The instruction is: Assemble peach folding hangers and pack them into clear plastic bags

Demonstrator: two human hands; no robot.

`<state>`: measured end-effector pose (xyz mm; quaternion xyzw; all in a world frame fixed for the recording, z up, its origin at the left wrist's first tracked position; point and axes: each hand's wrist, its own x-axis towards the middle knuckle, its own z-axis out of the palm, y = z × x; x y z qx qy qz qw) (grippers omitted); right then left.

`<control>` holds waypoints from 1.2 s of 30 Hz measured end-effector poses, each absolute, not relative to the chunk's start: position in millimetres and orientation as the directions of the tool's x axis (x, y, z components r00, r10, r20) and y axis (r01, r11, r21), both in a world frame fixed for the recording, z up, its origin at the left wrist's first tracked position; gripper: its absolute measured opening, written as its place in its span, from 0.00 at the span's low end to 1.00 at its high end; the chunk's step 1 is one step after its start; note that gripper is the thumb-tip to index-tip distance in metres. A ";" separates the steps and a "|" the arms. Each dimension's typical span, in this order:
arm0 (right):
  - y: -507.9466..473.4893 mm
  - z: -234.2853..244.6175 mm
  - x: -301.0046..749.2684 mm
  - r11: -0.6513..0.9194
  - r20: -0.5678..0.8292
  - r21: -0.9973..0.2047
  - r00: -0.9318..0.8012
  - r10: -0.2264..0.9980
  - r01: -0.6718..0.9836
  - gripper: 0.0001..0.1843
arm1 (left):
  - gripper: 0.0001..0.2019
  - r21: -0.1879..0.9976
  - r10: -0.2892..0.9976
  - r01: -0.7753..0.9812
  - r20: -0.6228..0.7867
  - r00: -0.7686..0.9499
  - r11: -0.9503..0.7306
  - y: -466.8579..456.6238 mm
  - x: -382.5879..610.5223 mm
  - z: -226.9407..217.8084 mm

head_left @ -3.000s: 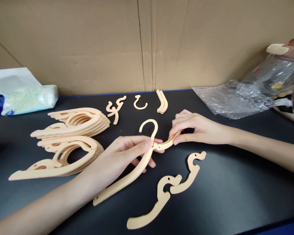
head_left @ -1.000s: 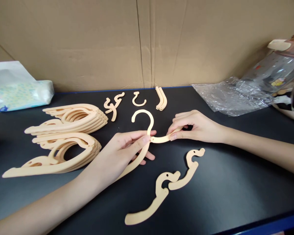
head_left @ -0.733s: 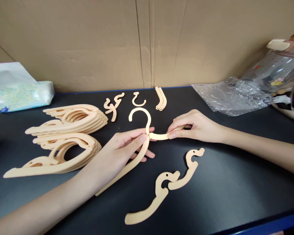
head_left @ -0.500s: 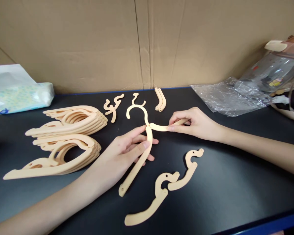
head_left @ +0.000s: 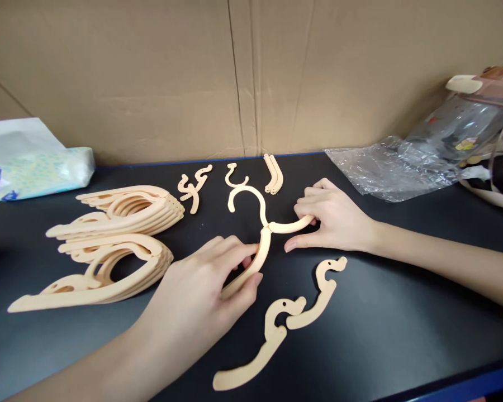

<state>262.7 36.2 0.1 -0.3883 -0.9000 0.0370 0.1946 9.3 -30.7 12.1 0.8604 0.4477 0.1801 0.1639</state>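
A cream folding clothes hanger (head_left: 263, 210), with a hook and two hinged arms spread apart, lies between my hands in the middle of the table. My left hand (head_left: 218, 273) grips its near arm between thumb and fingers, covering that arm's lower end. On the other arm, the fingers of my right hand (head_left: 333, 218) curl round the outer part, while the thumb stands away, below it. Nearer to me lie two curved cream hanger pieces (head_left: 251, 363), end to end. Beyond the hook rests a smaller hook-shaped piece (head_left: 237, 183).
Two stacks of folded cream hangers (head_left: 121, 293) lie on the left. Further back are more loose parts (head_left: 195, 192) and paired curved strips (head_left: 273, 174). A tissue pack (head_left: 46, 170) sits back left; plastic wrap (head_left: 385, 170) and a clear bottle (head_left: 469, 123) occupy the back right. Cardboard (head_left: 151, 78) stands behind.
The hanger has shifted slightly right and nearer. My left hand has turned over and slid down the near arm. My right thumb has come off the other arm.
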 end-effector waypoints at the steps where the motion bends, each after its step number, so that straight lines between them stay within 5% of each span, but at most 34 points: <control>1: 36.3 0.1 263.1 0.700 0.322 -0.209 -0.628 0.709 0.683 0.38 | 0.10 0.378 0.798 0.706 0.209 0.565 -0.599 -32.0 9.4 11.1; 9: 42.0 -1.5 270.1 0.722 0.274 -0.186 -0.671 0.689 0.666 0.38 | 0.14 0.052 0.668 0.691 0.314 0.674 -0.721 -29.8 7.6 8.7; 18: 40.0 -0.1 267.4 0.801 0.328 -0.177 -0.733 0.596 0.572 0.28 | 0.25 0.160 0.608 0.589 0.298 0.736 -0.792 -27.5 9.6 -6.4; 29: 36.6 -2.7 267.3 0.869 0.472 -0.122 -0.742 0.475 0.479 0.17 | 0.15 0.268 0.574 0.508 0.329 0.750 -0.818 -25.6 11.5 -4.8; 33: 36.0 -1.9 266.8 0.881 0.423 -0.197 -0.773 0.472 0.430 0.14 | 0.15 0.150 0.574 0.566 0.392 0.719 -0.811 -21.6 13.2 -4.1; 36: 36.4 -2.2 266.9 0.865 0.405 -0.233 -0.764 0.502 0.445 0.12 | 0.15 -0.049 0.604 0.688 0.438 0.666 -0.724 -20.0 12.6 -0.9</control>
